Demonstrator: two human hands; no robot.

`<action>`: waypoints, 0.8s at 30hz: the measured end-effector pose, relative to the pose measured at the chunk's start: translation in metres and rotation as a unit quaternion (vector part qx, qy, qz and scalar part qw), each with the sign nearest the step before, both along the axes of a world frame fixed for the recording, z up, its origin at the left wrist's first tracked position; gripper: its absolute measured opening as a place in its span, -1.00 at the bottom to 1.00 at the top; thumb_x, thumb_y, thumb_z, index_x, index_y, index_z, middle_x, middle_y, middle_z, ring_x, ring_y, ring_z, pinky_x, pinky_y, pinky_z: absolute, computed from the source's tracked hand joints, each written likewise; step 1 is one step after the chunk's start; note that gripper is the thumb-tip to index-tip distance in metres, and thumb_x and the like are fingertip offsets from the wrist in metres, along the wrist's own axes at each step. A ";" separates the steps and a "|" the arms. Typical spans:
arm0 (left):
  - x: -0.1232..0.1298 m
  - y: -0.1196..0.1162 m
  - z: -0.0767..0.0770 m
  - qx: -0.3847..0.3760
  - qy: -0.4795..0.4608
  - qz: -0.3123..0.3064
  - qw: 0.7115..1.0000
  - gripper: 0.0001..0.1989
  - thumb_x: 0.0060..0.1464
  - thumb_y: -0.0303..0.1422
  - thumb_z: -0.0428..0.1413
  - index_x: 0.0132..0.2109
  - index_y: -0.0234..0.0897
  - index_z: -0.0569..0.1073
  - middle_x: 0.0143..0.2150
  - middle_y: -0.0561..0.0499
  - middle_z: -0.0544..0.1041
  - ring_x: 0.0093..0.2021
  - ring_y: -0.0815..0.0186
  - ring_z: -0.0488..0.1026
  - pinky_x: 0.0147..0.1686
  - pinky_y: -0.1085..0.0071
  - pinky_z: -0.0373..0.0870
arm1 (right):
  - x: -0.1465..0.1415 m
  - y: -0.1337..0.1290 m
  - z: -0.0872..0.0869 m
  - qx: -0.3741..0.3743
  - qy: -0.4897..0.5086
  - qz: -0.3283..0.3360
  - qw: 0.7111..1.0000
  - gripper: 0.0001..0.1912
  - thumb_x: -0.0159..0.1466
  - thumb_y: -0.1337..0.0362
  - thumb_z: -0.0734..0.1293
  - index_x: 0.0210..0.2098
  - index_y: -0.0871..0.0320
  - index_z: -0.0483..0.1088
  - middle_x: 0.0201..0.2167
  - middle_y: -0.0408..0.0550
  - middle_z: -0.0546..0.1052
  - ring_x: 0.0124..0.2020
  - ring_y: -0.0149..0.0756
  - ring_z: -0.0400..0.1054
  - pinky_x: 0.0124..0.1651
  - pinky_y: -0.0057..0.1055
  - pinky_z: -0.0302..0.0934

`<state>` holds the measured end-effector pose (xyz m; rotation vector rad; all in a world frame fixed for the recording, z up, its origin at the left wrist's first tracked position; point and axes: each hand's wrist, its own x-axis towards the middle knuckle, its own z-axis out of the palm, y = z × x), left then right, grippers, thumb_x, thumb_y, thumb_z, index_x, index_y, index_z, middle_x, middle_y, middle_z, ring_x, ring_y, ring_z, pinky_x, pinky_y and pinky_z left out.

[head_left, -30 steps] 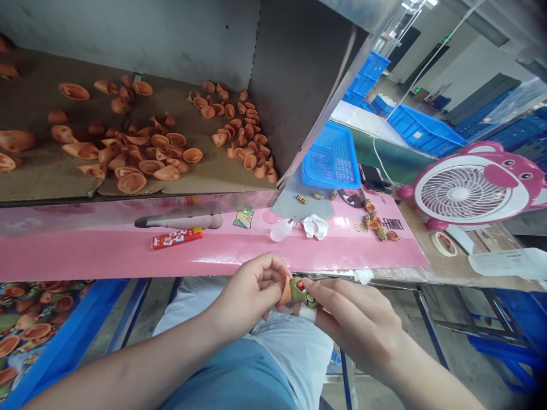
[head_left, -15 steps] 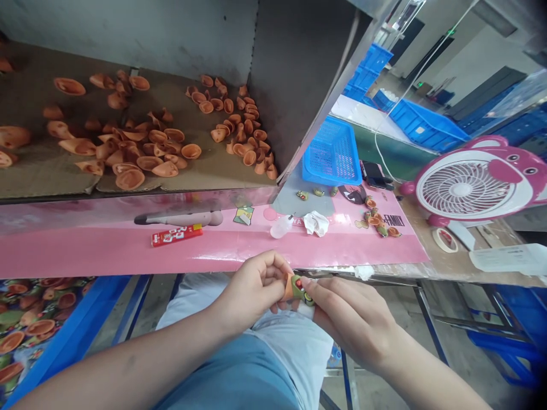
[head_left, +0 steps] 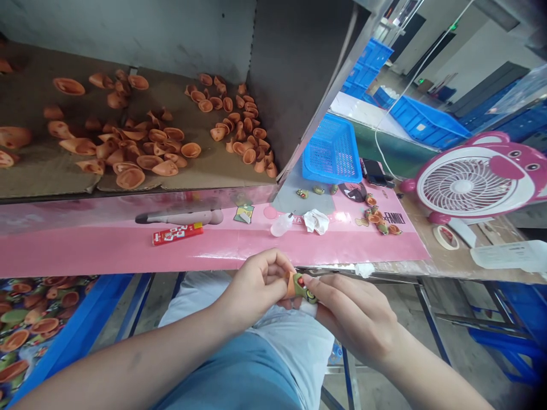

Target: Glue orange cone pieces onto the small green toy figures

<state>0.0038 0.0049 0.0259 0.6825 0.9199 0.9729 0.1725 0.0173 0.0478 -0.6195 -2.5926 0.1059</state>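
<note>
Above my lap, just off the table's front edge, both hands grip one small painted piece (head_left: 299, 285), orange at its left end and green with a red spot. My left hand (head_left: 260, 287) pinches the orange end, its fingers curled. From the other side my right hand (head_left: 356, 307) closes on the green part, with the index fingertip at the red spot. A bit of white material (head_left: 308, 308) shows under the right fingers; what it is cannot be made out. The piece's underside is hidden by the fingers.
Several orange clay pieces (head_left: 149, 162) lie on a cardboard-lined shelf (head_left: 205, 173). On the pink mat (head_left: 239, 250) are a red box (head_left: 178, 234), a small bottle (head_left: 282, 225) and crumpled tissue (head_left: 316, 221). Beyond stand a blue basket (head_left: 331, 149) and a pink fan (head_left: 464, 185).
Both hands and the piece remain nearly in place, shifted very slightly to the right in the view. Their grip looks the same.
</note>
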 end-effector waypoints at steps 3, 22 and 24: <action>0.000 0.000 0.000 -0.004 0.006 -0.004 1.000 -0.92 -0.13 -0.52 0.03 -0.44 -0.31 0.26 -0.61 0.16 0.34 -0.58 0.46 0.34 -0.56 0.53 0.30 | 0.002 -0.001 -0.001 -0.019 0.011 -0.015 1.000 -0.63 0.15 0.51 0.20 -0.03 0.28 0.22 -0.38 0.02 0.46 -0.36 -0.35 0.35 -0.38 -0.47 0.30; 0.012 -0.020 -0.015 0.081 -0.003 -0.022 0.996 -0.65 0.15 -0.13 -0.21 -0.41 -0.28 0.25 -0.57 0.11 0.28 -0.58 0.43 0.27 -0.55 0.48 0.27 | 0.000 -0.011 -0.003 -0.004 0.108 -0.049 0.993 -0.58 0.03 0.59 0.31 -0.09 0.34 0.33 -0.37 0.02 0.47 -0.35 -0.38 0.38 -0.32 -0.52 0.33; 0.013 -0.022 -0.016 0.082 -0.005 -0.022 0.996 -0.65 0.15 -0.13 -0.21 -0.40 -0.28 0.25 -0.59 0.12 0.26 -0.59 0.44 0.24 -0.54 0.48 0.25 | -0.002 -0.012 -0.003 0.000 0.116 -0.053 0.992 -0.59 0.04 0.59 0.30 -0.10 0.34 0.33 -0.37 0.02 0.48 -0.36 -0.39 0.37 -0.32 -0.52 0.33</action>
